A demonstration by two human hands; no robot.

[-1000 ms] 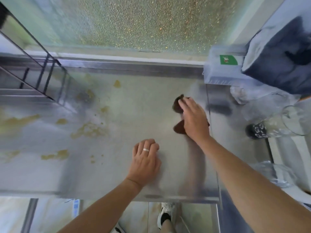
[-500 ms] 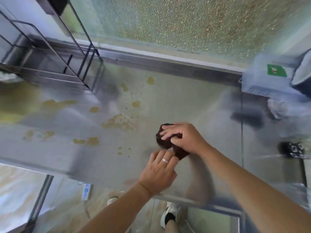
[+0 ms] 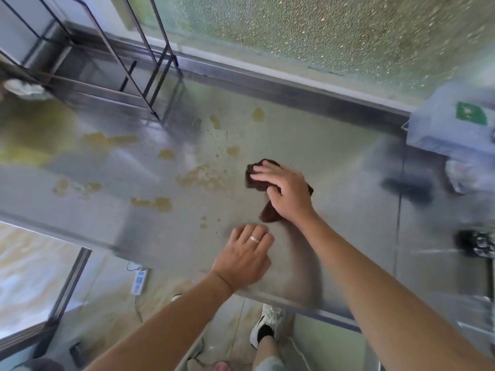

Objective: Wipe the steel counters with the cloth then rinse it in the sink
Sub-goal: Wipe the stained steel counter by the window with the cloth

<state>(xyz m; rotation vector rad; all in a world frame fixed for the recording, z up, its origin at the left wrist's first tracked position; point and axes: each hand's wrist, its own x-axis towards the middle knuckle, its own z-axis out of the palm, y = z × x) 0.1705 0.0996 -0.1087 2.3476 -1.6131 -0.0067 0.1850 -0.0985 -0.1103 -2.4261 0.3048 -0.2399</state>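
Observation:
A dark brown cloth [image 3: 256,180] lies on the steel counter [image 3: 334,167], pressed flat under my right hand [image 3: 288,192], whose fingers spread over it. Parts of the cloth stick out past the fingertips and below the palm. My left hand [image 3: 245,254], with a ring on one finger, rests palm down on the counter just in front of the cloth, holding nothing. Yellow-brown stains [image 3: 203,175] spot the steel to the left of the cloth, the nearest patch a short way from its left edge. No sink shows in this view.
A black wire rack [image 3: 128,65] stands at the back left. A pale box with a green label [image 3: 452,129] sits at the back right, and a dark object [image 3: 474,243] lies at the right edge. The counter's front edge [image 3: 281,298] runs just below my left hand.
My right hand slid the cloth leftward from the counter's right side towards the stains, then a little away from me. My left hand stayed flat on the steel. The view swung left.

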